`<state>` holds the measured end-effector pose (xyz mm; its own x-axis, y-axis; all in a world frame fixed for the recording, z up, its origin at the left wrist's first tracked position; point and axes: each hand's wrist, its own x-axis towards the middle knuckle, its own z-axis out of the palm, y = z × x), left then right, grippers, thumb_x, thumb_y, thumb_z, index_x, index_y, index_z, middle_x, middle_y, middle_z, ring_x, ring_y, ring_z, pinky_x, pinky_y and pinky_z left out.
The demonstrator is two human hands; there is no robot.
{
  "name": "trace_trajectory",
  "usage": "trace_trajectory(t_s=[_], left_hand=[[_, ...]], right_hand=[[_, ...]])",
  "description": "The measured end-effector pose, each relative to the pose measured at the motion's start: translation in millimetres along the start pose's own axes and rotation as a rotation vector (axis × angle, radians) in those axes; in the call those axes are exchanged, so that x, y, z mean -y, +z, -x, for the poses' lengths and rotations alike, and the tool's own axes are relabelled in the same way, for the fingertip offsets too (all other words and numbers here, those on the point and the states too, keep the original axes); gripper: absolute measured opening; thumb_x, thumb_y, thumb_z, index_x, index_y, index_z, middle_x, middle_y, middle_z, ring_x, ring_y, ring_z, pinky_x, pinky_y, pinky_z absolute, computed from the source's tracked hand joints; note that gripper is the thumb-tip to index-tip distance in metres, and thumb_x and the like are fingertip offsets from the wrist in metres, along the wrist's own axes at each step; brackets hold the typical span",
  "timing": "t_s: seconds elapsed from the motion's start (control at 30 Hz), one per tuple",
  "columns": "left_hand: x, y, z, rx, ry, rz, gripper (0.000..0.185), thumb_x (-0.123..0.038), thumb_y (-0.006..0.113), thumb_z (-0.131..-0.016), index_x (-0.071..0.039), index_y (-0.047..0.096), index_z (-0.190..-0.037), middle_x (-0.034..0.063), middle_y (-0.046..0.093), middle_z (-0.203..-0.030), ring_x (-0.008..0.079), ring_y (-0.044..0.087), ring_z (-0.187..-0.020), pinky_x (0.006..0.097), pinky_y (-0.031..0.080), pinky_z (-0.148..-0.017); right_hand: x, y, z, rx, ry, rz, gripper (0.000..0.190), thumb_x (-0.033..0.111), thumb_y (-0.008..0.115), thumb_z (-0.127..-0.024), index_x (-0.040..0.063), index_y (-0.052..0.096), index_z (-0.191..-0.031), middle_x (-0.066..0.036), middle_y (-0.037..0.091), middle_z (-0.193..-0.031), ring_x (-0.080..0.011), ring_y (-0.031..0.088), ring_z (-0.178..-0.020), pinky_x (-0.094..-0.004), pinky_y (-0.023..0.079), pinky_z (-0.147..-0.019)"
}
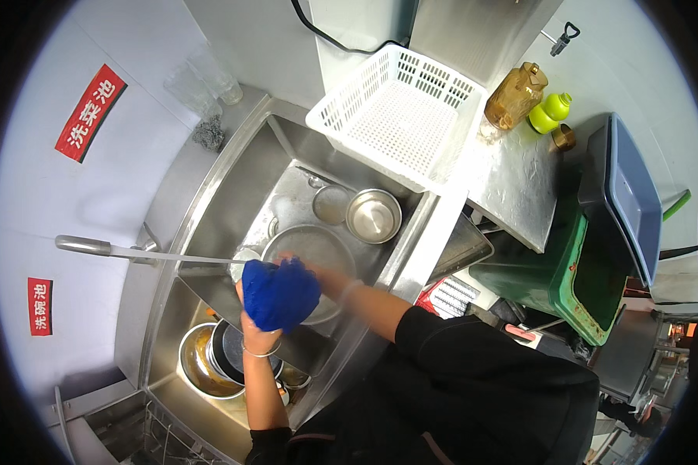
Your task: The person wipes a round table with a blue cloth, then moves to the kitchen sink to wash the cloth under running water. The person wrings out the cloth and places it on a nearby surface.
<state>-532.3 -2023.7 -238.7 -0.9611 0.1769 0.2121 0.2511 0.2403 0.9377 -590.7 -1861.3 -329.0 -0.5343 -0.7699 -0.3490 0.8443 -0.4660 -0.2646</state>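
Note:
A bunched wet blue cloth is held over a divided stainless steel sink. My left hand grips the cloth from below, its fingers mostly covered. Blurred by motion, my right hand is against the far side of the cloth; its grip is hidden. From the faucet a stream of water runs to the cloth's edge, beside a pale round dish that is partly covered. Beneath my hands lies a large round pan or lid. A steel bowl and a shallow round dish sit beyond it.
The nearer basin holds a stained steel bowl and a black pan. A white perforated basket rests across the sink's far end. Rightward are a steel table with an amber jug and a green bin.

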Motion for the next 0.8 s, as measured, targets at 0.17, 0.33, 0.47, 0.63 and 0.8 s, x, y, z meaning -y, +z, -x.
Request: trace_trajectory(t_s=[0.17, 0.33, 0.47, 0.63, 0.8], left_hand=[[27, -22, 23, -0.223, -0.105, 1.093, 0.046, -0.024, 0.044, -0.084, 0.0, 0.043, -0.123, 0.0178, 0.05, -0.122, 0.0345, 0.049, -0.111, 0.0465, 0.039, -0.096], [12, -16, -16, -0.527, -0.259, 1.015, 0.043, -0.024, 0.039, -0.076, 0.002, 0.053, -0.108, 0.0174, 0.058, -0.103, 0.0328, 0.058, -0.093, 0.0426, 0.047, -0.085], [11, -11, -36, -0.682, -0.391, 0.764, 0.038, -0.022, 0.04, -0.079, 0.003, 0.055, -0.104, 0.0142, 0.061, -0.096, 0.0264, 0.061, -0.085, 0.0362, 0.051, -0.078], [55, -44, -34, -0.562, -0.341, 0.058, 0.036, -0.023, 0.047, -0.082, 0.006, 0.055, -0.102, 0.0127, 0.061, -0.091, 0.0177, 0.058, -0.081, 0.0302, 0.049, -0.07], [41, -68, -27, -0.161, -0.674, 0.312, 0.057, -0.041, 0.062, -0.08, -0.002, 0.05, -0.12, 0.0058, 0.056, -0.113, 0.0168, 0.054, -0.1, 0.0313, 0.044, -0.084]], right_hand=[[-9, 36, -23, 0.546, 0.189, -0.192, 0.072, 0.062, 0.048, -0.08, 0.007, 0.044, -0.126, -0.014, 0.056, -0.115, -0.0265, 0.055, -0.105, -0.0414, 0.046, -0.087], [-6, 53, -26, 0.686, 0.278, -0.083, 0.073, 0.064, 0.047, -0.079, 0.007, 0.047, -0.124, -0.014, 0.058, -0.111, -0.0269, 0.057, -0.102, -0.0452, 0.047, -0.086], [-6, 45, -19, 0.423, 0.159, 0.073, 0.075, 0.06, 0.055, -0.077, 0.004, 0.042, -0.126, -0.014, 0.055, -0.115, -0.0292, 0.056, -0.102, -0.0444, 0.048, -0.087], [41, 160, 74, 0.033, 0.1, 0.81, 0.043, 0.028, 0.054, -0.089, 0.003, 0.046, -0.123, -0.012, 0.051, -0.122, -0.0176, 0.05, -0.109, -0.0316, 0.041, -0.093], [18, 65, 6, 0.21, -0.108, 0.175, 0.025, 0.019, 0.05, -0.088, 0.009, 0.05, -0.11, -0.008, 0.056, -0.097, -0.0137, 0.057, -0.085, -0.0256, 0.048, -0.075]])
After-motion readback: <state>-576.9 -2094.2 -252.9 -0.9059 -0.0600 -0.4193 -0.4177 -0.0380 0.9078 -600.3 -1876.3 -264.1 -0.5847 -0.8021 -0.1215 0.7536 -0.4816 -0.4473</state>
